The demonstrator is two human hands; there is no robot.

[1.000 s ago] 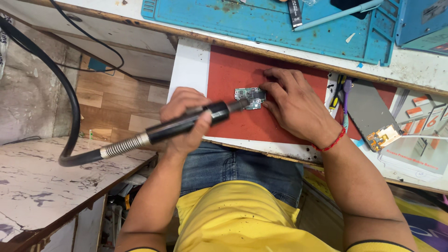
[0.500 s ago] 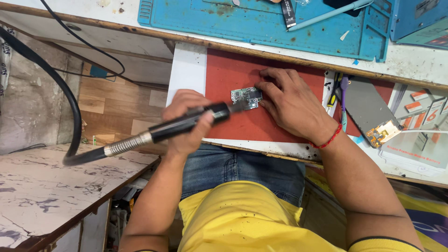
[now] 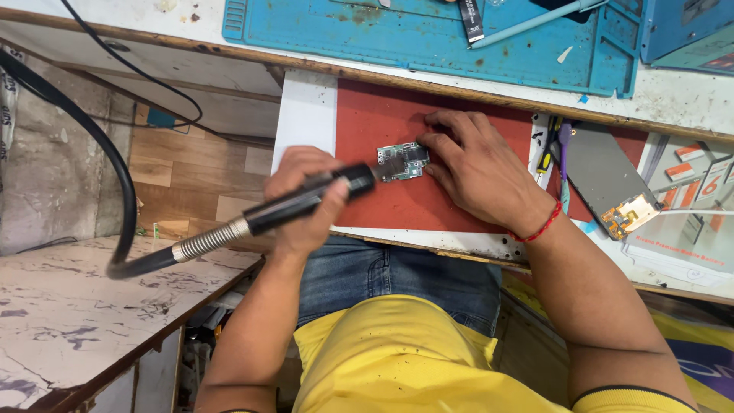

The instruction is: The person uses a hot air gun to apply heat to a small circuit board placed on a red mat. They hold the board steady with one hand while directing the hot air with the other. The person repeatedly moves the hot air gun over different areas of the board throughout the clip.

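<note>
Fingers of the left hand [image 3: 306, 200] are clamped around a black hot-air handpiece [image 3: 302, 203] near the frame's centre, its nozzle tip over a small circuit board [image 3: 403, 162]. That board lies on a red mat [image 3: 382, 115] on the surface. Right hand [image 3: 474, 172] rests just right of the board, fingers curled and pressing its edge, holding nothing. The handpiece's black hose [image 3: 84, 122] loops to the upper left. A blue mat [image 3: 428, 34] spans the top; what seems a phone screen [image 3: 604, 180] lies at right.

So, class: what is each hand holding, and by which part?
Left hand grips the black hot-air wand round its barrel. Right hand holds nothing; its fingers press the circuit board's right edge.
</note>
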